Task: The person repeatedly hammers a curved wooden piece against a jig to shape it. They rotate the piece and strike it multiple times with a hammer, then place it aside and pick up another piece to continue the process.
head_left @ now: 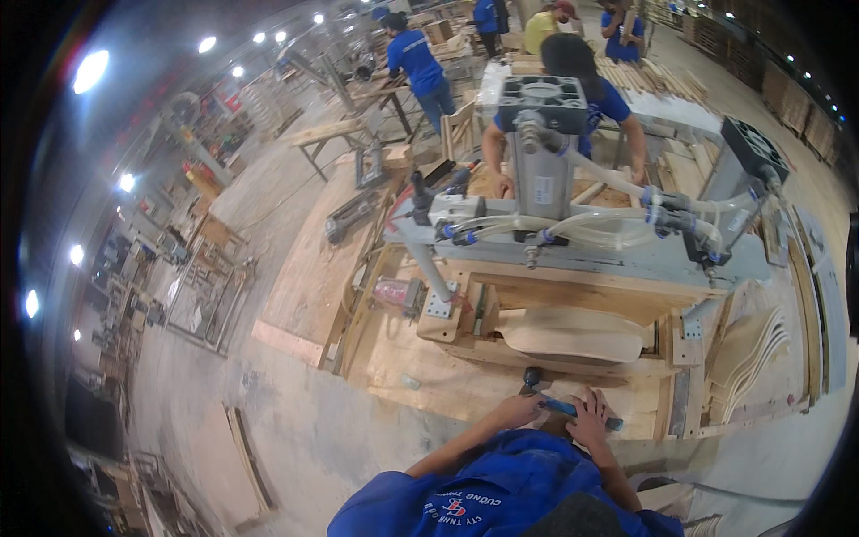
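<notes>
In front of my body lies a mallet-like tool with a dark rounded head (532, 376) and a blue handle (560, 407). My left hand (517, 411) is closed at the handle's end near the head. Over the handle's middle is my right hand (589, 417), its fingers bent across it, and the blue tip shows beyond. Just past my hands, a pale curved wooden panel (573, 335) rests in a wooden jig (474, 352). Above the jig stands a press with a grey pneumatic cylinder (543, 174).
Curved wooden slats (750, 353) are stacked right of the jig. Clear air hoses (595, 228) loop across the press. A co-worker in blue (613, 107) works behind it, and another (414, 64) stands farther left. A long board (309, 277) lies left of the jig.
</notes>
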Demonstrator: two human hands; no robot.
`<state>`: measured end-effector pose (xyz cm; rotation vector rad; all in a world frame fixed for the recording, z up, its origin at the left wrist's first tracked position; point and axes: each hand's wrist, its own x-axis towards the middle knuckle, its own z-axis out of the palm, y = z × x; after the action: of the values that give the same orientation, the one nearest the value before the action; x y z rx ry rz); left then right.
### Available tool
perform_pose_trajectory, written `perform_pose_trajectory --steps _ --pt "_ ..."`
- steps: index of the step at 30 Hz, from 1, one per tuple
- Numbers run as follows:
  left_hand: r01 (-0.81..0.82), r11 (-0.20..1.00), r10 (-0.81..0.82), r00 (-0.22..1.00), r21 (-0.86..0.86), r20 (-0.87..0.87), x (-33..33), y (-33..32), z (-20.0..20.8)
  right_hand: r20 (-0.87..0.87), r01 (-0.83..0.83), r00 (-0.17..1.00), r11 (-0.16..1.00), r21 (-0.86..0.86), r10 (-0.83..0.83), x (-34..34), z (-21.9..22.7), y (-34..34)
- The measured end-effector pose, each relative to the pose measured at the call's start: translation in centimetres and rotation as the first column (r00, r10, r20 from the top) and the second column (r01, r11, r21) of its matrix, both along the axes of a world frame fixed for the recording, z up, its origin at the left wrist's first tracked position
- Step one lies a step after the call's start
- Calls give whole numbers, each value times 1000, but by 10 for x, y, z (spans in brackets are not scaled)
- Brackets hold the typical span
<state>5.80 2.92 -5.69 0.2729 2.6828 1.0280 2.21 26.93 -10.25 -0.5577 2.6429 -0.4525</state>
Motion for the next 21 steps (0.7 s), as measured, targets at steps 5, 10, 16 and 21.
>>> perform_pose_trajectory --steps 5,10,16,21 --pt "-157 988 156 982 7 109 -2 -1 -16 -91 -1 996 992 -124 -11 -1 -8 1" --pt "-255 966 252 888 -42 385 -25 2 -13 -12 95 995 965 -245 -101 -5 -2 18" --pt "-108 994 98 940 13 328 -33 2 -27 -264 374 848 872 -315 -459 -23 34 90" --pt "-303 929 190 884 213 428 -35 21 -24 -484 524 193 507 -684 -853 -77 65 201"
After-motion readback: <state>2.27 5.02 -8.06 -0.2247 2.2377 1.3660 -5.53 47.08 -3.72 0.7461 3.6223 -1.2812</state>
